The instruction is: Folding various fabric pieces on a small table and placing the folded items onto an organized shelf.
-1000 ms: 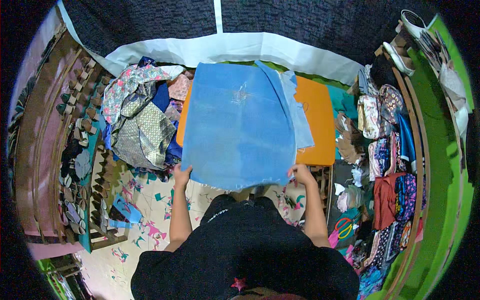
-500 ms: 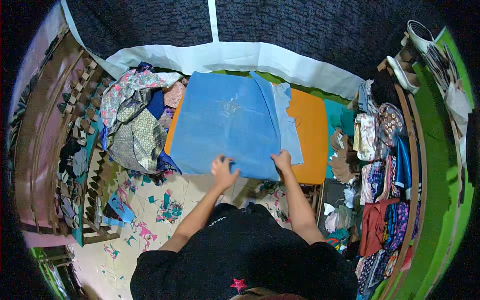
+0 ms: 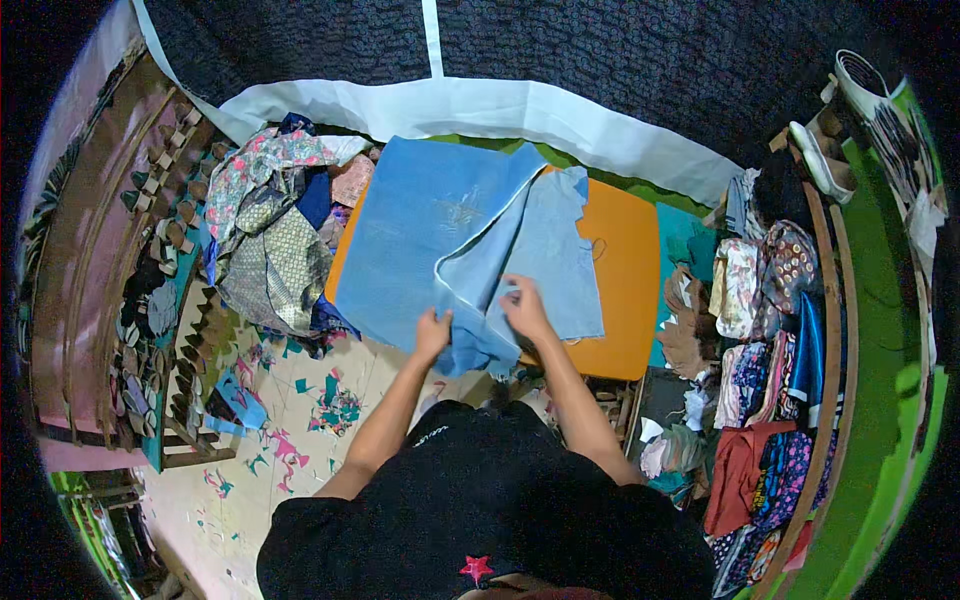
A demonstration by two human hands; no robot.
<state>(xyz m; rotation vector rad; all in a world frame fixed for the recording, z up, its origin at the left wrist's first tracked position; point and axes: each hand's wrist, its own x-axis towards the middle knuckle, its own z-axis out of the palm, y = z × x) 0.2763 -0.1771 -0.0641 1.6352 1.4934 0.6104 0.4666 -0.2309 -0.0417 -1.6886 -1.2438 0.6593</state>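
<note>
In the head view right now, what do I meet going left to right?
Brown wooden rack → patterned cloth heap → blue fabric, with the left hand then right hand at it → orange tabletop's bare right side → rust-red cloth.

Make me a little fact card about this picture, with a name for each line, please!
Left hand: at the near part of the blue cloth
Right hand: by the cloth's folded part; whether it grips is hard to tell
Blue cloth: partly folded, with paler blue fabric showing on its right
Under the cloth: orange tabletop
Left of the tabletop: heap of patterned fabrics
Floor: pink and green scraps
Right side: stacked, colourful folded cloths
</note>
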